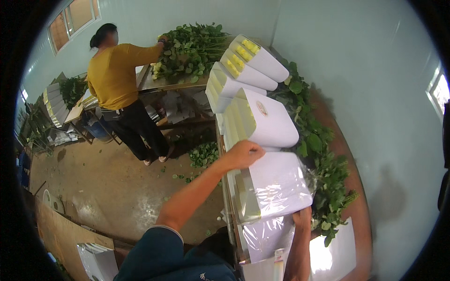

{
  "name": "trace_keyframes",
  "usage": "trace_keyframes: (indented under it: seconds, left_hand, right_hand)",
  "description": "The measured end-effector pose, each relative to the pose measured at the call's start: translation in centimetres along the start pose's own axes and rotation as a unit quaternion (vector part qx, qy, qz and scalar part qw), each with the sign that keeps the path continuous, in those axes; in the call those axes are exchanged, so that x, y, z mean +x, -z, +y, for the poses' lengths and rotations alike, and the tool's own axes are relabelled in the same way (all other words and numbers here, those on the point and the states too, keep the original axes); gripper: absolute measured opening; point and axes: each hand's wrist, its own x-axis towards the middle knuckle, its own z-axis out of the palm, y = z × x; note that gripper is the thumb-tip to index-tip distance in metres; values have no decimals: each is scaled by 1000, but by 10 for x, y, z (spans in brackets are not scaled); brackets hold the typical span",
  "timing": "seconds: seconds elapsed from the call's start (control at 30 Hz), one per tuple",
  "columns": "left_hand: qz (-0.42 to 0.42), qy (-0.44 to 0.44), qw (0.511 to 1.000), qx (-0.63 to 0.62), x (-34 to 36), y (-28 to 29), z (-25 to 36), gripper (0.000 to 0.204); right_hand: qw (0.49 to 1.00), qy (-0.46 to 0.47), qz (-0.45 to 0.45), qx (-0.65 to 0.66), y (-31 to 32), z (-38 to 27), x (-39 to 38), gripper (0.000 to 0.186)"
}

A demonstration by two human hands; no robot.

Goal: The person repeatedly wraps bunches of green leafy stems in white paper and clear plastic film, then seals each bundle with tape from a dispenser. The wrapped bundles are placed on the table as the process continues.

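A white-wrapped flower bundle [279, 182] in shiny clear plastic lies on the bench in front of me, with green stems and leaves out of its right end. My left hand [246, 154] is closed in a pinch at the bundle's far upper edge; what its fingertips hold is too small to make out. Low on the right side, my right hand [303, 216] grips the bundle near the leafy end, its fingers partly hidden. Just beyond my left hand rests another white-wrapped bundle [272, 119] with a small round label.
More white-wrapped bundles with yellow flowers [243, 51] stand farther along the bench. Beneath the near bundle lies clear plastic film [267, 236]. A person in a mustard top [115, 70] handles leafy stems [192, 51] at the far table. Fallen leaves [204, 154] litter the floor.
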Motion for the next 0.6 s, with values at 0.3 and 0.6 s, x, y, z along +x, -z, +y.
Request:
trace_keyframes:
  seconds: [0.3,0.6]
  left_hand:
    - [278,-52,957,73,-13,23,-8,31]
    - [199,-187,936,221,24,25,-40,27]
  right_hand:
    - [908,227,210,-285,27,-90,-34,34]
    - [920,187,27,-343,-147,-129,-19,31]
